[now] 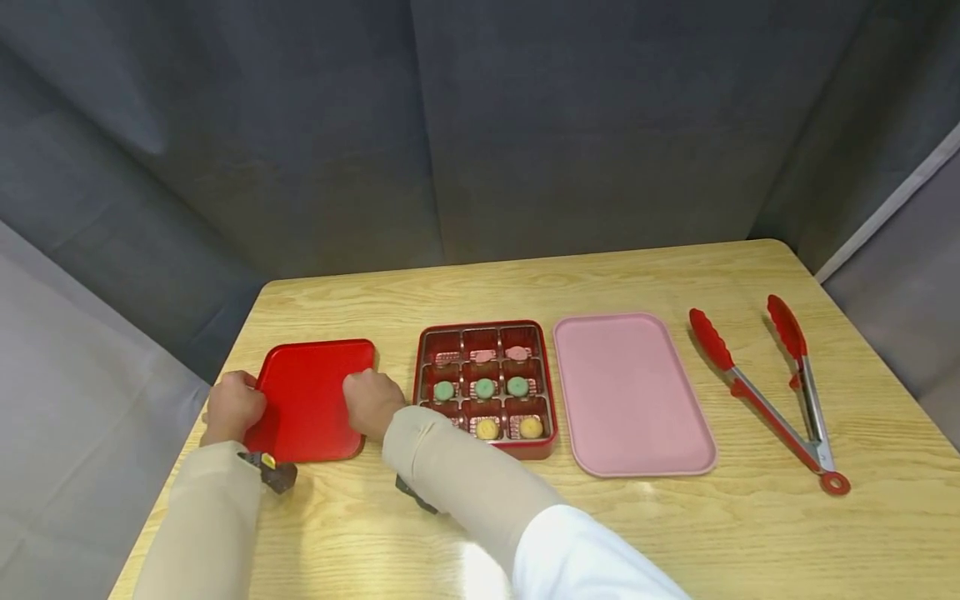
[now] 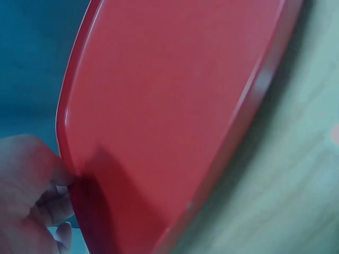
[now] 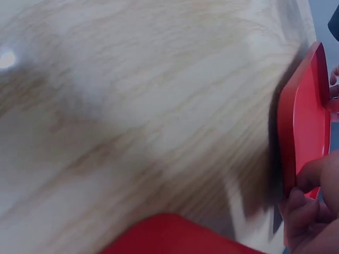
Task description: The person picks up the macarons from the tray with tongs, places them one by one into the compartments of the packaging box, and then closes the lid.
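Observation:
A shallow red box lid (image 1: pixel 311 400), square with rounded corners and a raised rim, lies at the table's left side. My left hand (image 1: pixel 234 406) pinches its left edge; in the left wrist view, thumb and finger meet at the rim. On the opposite edge my right hand (image 1: pixel 371 404) grips the rim, with thumb and fingers around it in the right wrist view. Right of that hand stands a red box (image 1: pixel 543 450) with a compartment insert. Pink sweets (image 1: pixel 517 354), green sweets (image 1: pixel 484 388) and yellow sweets (image 1: pixel 531 427) sit in rows. The box's lower left is partly hidden.
A pink tray (image 1: pixel 633 396) lies right of the box. Farther right, red-tipped metal tongs (image 1: pixel 813 417) rest spread open on the wooden table (image 1: pixel 600 533). Dark curtains (image 1: pixel 525 133) hang behind the table's back edge.

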`<control>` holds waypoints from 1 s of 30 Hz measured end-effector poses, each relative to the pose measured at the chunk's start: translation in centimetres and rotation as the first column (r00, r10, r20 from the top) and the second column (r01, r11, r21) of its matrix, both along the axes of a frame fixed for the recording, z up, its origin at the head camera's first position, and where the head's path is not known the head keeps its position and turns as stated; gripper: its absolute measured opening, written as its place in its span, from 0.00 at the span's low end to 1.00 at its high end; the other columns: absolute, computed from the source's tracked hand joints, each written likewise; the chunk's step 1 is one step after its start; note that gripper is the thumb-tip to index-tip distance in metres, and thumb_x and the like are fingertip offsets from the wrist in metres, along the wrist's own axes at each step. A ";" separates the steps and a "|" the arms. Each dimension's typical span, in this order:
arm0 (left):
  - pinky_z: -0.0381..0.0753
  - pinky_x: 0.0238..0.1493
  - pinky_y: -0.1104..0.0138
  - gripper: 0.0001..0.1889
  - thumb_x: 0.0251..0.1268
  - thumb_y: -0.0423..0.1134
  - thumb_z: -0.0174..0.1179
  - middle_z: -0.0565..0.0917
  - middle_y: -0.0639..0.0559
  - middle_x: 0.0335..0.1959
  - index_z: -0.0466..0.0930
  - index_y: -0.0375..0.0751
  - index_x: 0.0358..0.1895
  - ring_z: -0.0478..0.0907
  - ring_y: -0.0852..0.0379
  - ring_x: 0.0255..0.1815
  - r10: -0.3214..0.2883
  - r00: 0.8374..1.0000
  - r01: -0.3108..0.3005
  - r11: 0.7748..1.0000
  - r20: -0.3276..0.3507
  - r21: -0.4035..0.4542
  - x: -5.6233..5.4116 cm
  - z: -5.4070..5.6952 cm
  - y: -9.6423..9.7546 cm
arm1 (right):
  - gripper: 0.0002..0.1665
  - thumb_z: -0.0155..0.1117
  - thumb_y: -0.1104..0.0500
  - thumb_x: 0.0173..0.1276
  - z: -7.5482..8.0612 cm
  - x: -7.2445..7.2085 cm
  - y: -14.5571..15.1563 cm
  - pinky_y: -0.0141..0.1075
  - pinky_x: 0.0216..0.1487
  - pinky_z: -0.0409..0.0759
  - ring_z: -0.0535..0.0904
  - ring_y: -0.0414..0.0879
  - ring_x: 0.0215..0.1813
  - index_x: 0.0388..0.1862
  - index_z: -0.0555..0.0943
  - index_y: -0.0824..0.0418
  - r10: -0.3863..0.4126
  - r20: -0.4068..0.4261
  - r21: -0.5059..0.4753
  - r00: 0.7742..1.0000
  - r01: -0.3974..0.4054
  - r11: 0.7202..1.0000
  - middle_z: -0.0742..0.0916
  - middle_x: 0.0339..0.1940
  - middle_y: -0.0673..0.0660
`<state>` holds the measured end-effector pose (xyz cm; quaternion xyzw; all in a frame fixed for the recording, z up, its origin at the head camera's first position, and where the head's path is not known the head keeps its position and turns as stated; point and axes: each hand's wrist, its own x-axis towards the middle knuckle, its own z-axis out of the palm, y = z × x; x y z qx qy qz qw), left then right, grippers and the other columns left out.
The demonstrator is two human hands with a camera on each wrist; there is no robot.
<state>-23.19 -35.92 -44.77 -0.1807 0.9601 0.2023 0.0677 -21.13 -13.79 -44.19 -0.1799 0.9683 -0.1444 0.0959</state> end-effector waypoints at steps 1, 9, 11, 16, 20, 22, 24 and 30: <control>0.66 0.37 0.46 0.16 0.53 0.32 0.46 0.78 0.30 0.42 0.74 0.31 0.45 0.72 0.35 0.42 0.002 1.000 -0.002 1.000 -0.011 -0.001 -0.2 0.3 0.0 | 0.08 0.62 0.58 0.61 0.2 -0.1 0.1 0.32 0.20 0.75 0.81 0.42 0.26 0.22 0.78 0.52 -0.004 -0.019 -0.002 1.000 0.004 1.000 0.82 0.22 0.47; 0.80 0.37 0.53 0.20 0.58 0.32 0.46 0.76 0.29 0.46 0.71 0.26 0.53 0.74 0.37 0.41 0.030 0.995 -0.027 0.999 -0.091 0.028 -0.8 3.5 0.3 | 0.08 0.60 0.61 0.63 2.4 -1.1 1.0 0.31 0.15 0.72 0.78 0.39 0.24 0.23 0.77 0.53 -0.003 -0.119 -0.059 0.993 -0.004 0.998 0.79 0.23 0.48; 0.76 0.39 0.51 0.20 0.59 0.32 0.46 0.76 0.29 0.47 0.72 0.26 0.53 0.72 0.37 0.43 0.017 0.991 -0.015 1.000 -0.129 0.020 -0.8 4.5 0.6 | 0.09 0.59 0.61 0.63 2.9 -1.4 1.3 0.30 0.14 0.71 0.77 0.39 0.24 0.23 0.76 0.54 -0.002 -0.136 -0.067 0.991 -0.008 0.998 0.78 0.23 0.48; 0.75 0.38 0.51 0.21 0.60 0.34 0.44 0.76 0.31 0.46 0.72 0.28 0.55 0.72 0.38 0.42 -0.009 0.983 0.014 1.000 -0.184 0.026 -1.1 6.2 1.7 | 0.06 0.57 0.61 0.62 4.3 -2.5 3.0 0.33 0.16 0.74 0.80 0.42 0.27 0.25 0.76 0.56 -0.009 -0.194 -0.070 0.981 -0.005 0.998 0.80 0.23 0.50; 0.78 0.35 0.55 0.20 0.62 0.34 0.43 0.76 0.32 0.45 0.72 0.29 0.55 0.73 0.40 0.39 -0.049 0.972 0.060 0.997 -0.231 0.039 -1.7 7.6 3.0 | 0.04 0.55 0.61 0.63 5.8 -3.1 4.9 0.35 0.19 0.77 0.82 0.45 0.28 0.29 0.75 0.59 -0.031 -0.213 -0.088 0.976 0.012 0.996 0.82 0.24 0.53; 0.81 0.35 0.56 0.20 0.62 0.33 0.44 0.76 0.33 0.43 0.72 0.29 0.55 0.74 0.41 0.38 -0.067 0.963 0.087 0.994 -0.260 0.065 -1.9 8.2 3.8 | 0.04 0.56 0.60 0.64 6.6 -3.4 6.0 0.35 0.22 0.78 0.82 0.45 0.29 0.31 0.74 0.59 -0.032 -0.216 -0.096 0.976 0.012 0.995 0.82 0.26 0.53; 0.80 0.35 0.59 0.18 0.62 0.33 0.44 0.77 0.34 0.42 0.73 0.28 0.53 0.75 0.42 0.37 -0.092 0.950 0.118 0.991 -0.298 0.069 -2.2 8.6 4.5 | 0.04 0.56 0.59 0.65 7.1 -3.8 7.1 0.35 0.23 0.79 0.82 0.45 0.29 0.31 0.74 0.59 -0.031 -0.226 -0.106 0.974 0.007 0.994 0.82 0.26 0.54; 0.78 0.38 0.57 0.16 0.62 0.32 0.46 0.80 0.35 0.38 0.76 0.26 0.47 0.75 0.43 0.37 -0.219 0.892 0.254 0.967 -0.395 0.036 -2.7 9.5 7.6 | 0.05 0.54 0.61 0.64 8.2 -4.8 11.4 0.38 0.26 0.78 0.80 0.46 0.28 0.35 0.76 0.62 -0.049 -0.241 -0.152 0.969 0.012 0.988 0.81 0.25 0.56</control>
